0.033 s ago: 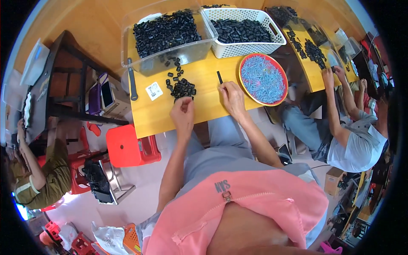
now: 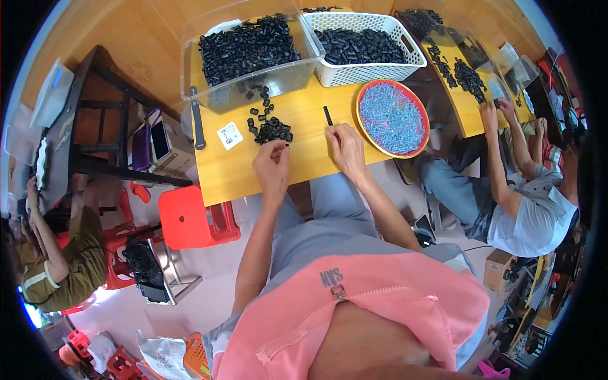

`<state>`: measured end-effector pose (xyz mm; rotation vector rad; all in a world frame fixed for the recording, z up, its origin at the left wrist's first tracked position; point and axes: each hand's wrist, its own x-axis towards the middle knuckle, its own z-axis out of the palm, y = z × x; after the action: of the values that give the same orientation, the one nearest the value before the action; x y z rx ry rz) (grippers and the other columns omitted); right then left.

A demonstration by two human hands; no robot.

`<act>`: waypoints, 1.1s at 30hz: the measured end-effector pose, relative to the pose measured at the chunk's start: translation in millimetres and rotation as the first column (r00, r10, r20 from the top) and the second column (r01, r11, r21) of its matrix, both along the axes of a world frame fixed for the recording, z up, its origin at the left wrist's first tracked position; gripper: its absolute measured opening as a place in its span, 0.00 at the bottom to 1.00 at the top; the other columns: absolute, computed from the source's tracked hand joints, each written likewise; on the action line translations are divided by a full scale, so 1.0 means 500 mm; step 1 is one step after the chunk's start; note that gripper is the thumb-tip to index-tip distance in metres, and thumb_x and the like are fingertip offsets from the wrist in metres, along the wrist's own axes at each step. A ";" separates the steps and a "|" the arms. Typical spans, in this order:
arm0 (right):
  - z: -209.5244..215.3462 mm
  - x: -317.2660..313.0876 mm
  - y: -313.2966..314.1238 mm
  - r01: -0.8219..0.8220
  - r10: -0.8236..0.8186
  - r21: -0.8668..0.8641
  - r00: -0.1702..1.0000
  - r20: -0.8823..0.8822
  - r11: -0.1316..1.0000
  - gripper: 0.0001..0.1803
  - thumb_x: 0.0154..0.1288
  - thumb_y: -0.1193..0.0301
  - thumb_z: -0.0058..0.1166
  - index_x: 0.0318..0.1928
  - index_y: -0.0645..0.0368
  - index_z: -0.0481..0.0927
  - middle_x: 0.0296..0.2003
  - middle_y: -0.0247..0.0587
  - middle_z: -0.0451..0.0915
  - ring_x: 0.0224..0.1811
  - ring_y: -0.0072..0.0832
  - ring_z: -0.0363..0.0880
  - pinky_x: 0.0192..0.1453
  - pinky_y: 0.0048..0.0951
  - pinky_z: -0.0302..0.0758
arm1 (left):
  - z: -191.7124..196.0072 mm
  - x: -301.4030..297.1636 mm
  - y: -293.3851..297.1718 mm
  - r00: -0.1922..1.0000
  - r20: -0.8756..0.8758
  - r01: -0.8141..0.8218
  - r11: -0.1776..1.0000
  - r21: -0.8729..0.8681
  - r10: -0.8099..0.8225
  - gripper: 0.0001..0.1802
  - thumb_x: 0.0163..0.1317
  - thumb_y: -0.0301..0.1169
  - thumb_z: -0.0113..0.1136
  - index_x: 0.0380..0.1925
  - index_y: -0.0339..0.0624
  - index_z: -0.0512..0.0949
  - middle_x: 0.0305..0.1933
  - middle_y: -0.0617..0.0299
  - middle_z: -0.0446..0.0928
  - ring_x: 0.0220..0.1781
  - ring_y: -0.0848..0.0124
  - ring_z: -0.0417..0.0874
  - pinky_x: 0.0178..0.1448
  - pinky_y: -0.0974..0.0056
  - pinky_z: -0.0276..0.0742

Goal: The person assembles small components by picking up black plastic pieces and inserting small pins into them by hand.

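Observation:
My left hand (image 2: 272,170) is at the near edge of a small pile of black plastic pieces (image 2: 272,130). Its fingers are bent together in a pinch, and a bit of black shows by the fingertips, too small to make out. To the right, my right hand (image 2: 347,149) rests low over the yellow table (image 2: 304,158), thumb and fingers closed on the near end of a thin black stick (image 2: 327,115) that points away from me. Beside that hand stands a round red tray with a yellow rim (image 2: 429,126), full of small clear-bluish pieces (image 2: 391,117).
A clear plastic bin (image 2: 253,95) and a white perforated basket (image 2: 373,75), both heaped with black pieces, stand at the back. A dark-handled tool (image 2: 199,120) and a white label (image 2: 229,135) lie left. A red stool (image 2: 190,217) stands front left. Co-workers sit at both sides.
My left hand's fingers have shifted slightly at the pile's near edge, and a little black now shows at the fingertips. My right hand and the stick have hardly moved.

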<state>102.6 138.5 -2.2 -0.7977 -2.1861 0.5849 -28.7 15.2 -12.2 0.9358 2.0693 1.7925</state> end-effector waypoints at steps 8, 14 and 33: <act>-0.019 0.017 -0.015 0.014 -0.017 -0.039 0.997 -0.081 0.999 0.03 0.51 0.79 0.51 0.28 0.64 0.72 0.26 0.47 0.71 0.30 0.42 0.71 0.34 0.37 0.68 | 0.038 -0.017 0.074 0.789 -0.585 -0.029 0.939 -0.344 -0.190 0.09 0.43 0.24 0.60 0.27 0.36 0.75 0.29 0.53 0.70 0.35 0.55 0.72 0.39 0.57 0.69; -0.024 0.017 -0.016 0.016 -0.016 -0.004 0.993 -0.118 1.000 0.03 0.51 0.80 0.52 0.28 0.65 0.72 0.26 0.47 0.72 0.29 0.42 0.72 0.33 0.35 0.68 | 0.008 -0.017 0.078 0.733 -0.625 -0.037 0.901 -0.433 -0.270 0.06 0.44 0.23 0.57 0.26 0.39 0.74 0.30 0.54 0.70 0.35 0.56 0.71 0.39 0.57 0.67; 0.123 0.007 -0.057 -0.326 0.223 -0.517 0.942 -0.251 0.792 0.03 0.54 0.79 0.53 0.31 0.64 0.76 0.27 0.31 0.73 0.28 0.14 0.69 0.31 0.17 0.66 | 0.074 0.027 -0.006 0.747 0.517 0.287 0.904 0.317 -0.418 0.09 0.52 0.17 0.56 0.35 0.34 0.75 0.35 0.61 0.77 0.35 0.76 0.77 0.43 0.74 0.73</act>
<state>106.4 110.1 59.2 -0.6722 -1.9896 1.4342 -15.4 12.2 25.0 0.6573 1.2421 1.8157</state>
